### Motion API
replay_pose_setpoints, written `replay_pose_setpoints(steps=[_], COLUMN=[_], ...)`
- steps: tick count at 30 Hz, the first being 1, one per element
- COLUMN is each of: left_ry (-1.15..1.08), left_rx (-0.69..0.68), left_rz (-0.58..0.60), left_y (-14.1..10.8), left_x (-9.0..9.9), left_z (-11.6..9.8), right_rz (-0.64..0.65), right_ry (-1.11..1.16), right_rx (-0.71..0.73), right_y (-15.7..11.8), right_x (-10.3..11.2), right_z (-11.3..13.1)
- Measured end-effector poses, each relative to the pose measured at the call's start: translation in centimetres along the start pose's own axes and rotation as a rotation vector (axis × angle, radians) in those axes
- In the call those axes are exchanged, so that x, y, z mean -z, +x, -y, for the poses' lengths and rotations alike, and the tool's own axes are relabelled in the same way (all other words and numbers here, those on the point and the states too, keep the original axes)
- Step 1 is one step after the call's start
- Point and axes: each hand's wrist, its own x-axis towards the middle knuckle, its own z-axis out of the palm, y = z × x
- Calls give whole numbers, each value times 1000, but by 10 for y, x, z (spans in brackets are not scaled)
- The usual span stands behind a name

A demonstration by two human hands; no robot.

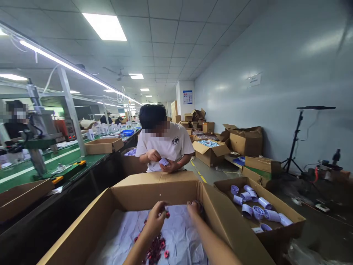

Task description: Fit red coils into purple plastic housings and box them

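A large open cardboard box (158,194) stands in front of me, lined with crumpled white sheeting (180,226). Small dark red and pink parts (156,247) lie in a loose pile on the sheeting. Above the pile my left hand (157,215) has its fingers closed on a small red part (167,214). My right hand (194,208) is near the far right corner of the box, fingers bent together beside a dark object too unclear to name.
Across the box a person in a white shirt (176,141) holds a light purple piece (164,162). To the right, a shallow carton (292,217) holds several purple cylindrical parts (258,212). A green conveyor bench (93,160) runs along the left.
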Motion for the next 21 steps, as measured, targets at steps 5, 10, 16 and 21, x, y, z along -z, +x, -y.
replay_pose_setpoints(steps=[5,10,16,21], left_ry=[-457,-585,-555,-502], left_rx=[229,264,323,323], left_rz=[-3,-43,-140,-101], left_y=[-7,-14,-13,-20], left_x=[-3,1,1,-2], left_z=[-21,-33,-24,-25], right_rz=[219,404,420,347], right_ry=[5,104,113,40], right_rx=[69,303,567,678], right_y=[-16,-55,-103,-120], right_x=[11,21,41,47], right_z=[26,61,68,62])
